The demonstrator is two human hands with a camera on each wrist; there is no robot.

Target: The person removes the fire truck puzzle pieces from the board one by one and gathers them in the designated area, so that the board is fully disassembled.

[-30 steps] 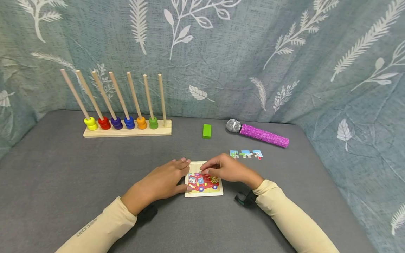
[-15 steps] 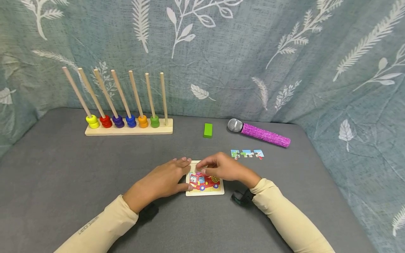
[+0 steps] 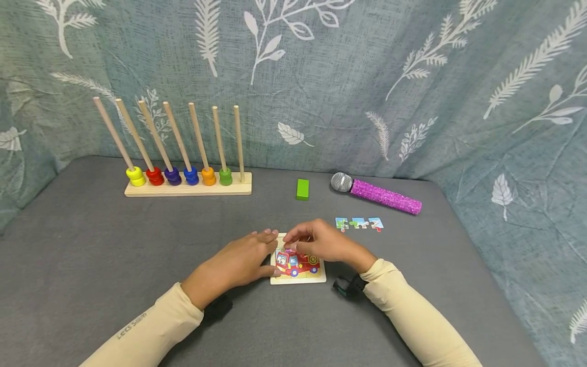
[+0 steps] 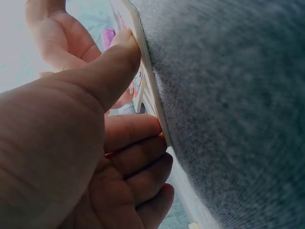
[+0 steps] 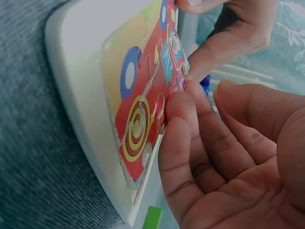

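A wooden jigsaw tray (image 3: 298, 281) with a red vehicle picture lies flat on the grey table. My left hand (image 3: 238, 260) rests against its left side, thumb at the near left corner and fingers along the edge farther back. Over the tray's far part is my right hand (image 3: 324, 242), fingertips touching the picture pieces (image 5: 136, 129). In the right wrist view its thumb stands apart from the fingers, and no piece shows between them. That hand covers the tray's far right part. Three loose jigsaw pieces (image 3: 359, 223) lie in a row behind the right hand.
A wooden peg stand (image 3: 188, 189) with coloured rings is at the back left. A green block (image 3: 302, 189) lies behind the tray. To its right is a microphone (image 3: 385, 197) with a glittery purple handle. A leaf-patterned curtain (image 3: 293, 76) hangs behind the table.
My right hand has shifted slightly left over the tray, its fingertips now touching farther left among the pieces. The left hand stays at the tray's edge. The head view has shifted a little.
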